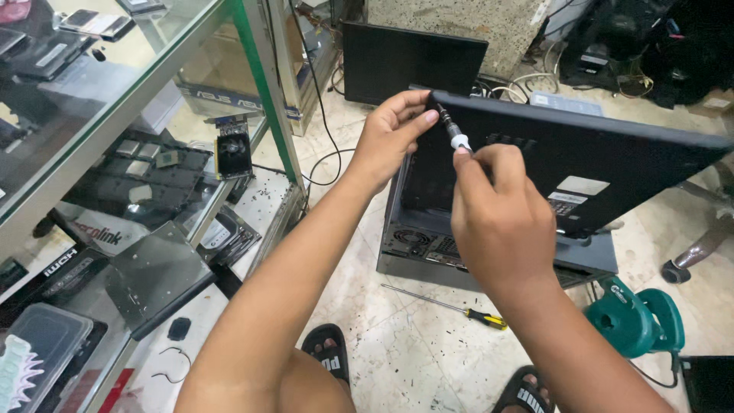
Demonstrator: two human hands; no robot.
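A black laptop [612, 164] is held bottom side up, resting on a dark desktop computer case [413, 248]. My left hand [390, 138] grips the laptop's upper left corner, thumb and fingers pinching the edge. My right hand [501, 218] holds a small screwdriver [451, 130] with a black shaft and white collar, its tip set against the laptop's underside near that corner. A white label [581, 185] sits on the laptop's base.
A glass display cabinet [130, 99] with green frame stands at left, holding phones, chips and boxes. A yellow-handled screwdriver [451, 304] lies on the tiled floor. A green blower [634, 317] sits at right. Another dark monitor [413, 61] leans behind. My sandalled feet [329, 352] are below.
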